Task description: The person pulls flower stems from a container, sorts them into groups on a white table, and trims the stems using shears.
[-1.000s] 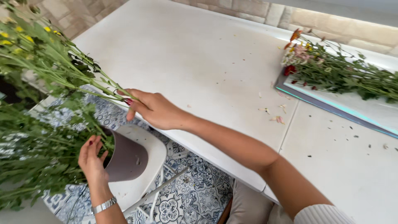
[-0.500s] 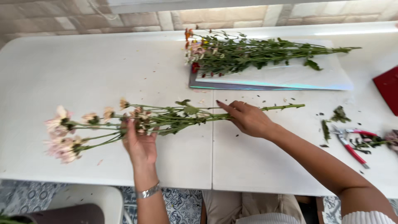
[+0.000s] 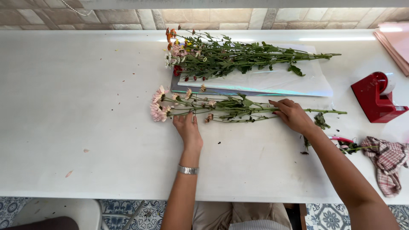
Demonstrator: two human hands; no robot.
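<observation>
A bunch of pale pink flowers [image 3: 221, 108] on long green stems lies flat across the white table [image 3: 85, 106], heads to the left. My left hand [image 3: 187, 127] rests on the table just below the flower heads, fingers touching the stems. My right hand [image 3: 292, 114] presses down on the stems toward their cut ends, fingers spread over them. Behind this bunch a second bunch of mixed red, orange and white flowers [image 3: 230, 57] lies on a sheet of shiny white wrapping paper [image 3: 298, 83].
A red tape dispenser [image 3: 375, 98] stands at the right, with pink paper [image 3: 396, 42] behind it. Red-handled cutters [image 3: 341, 139], leaf scraps and a checked cloth [image 3: 387, 159] lie near my right forearm. A white chair [image 3: 47, 213] sits below the table's front edge at left.
The pink bunch has been slid right and farther back on the table, close to the wrapping paper. Both hands moved with it and stay on the stems.
</observation>
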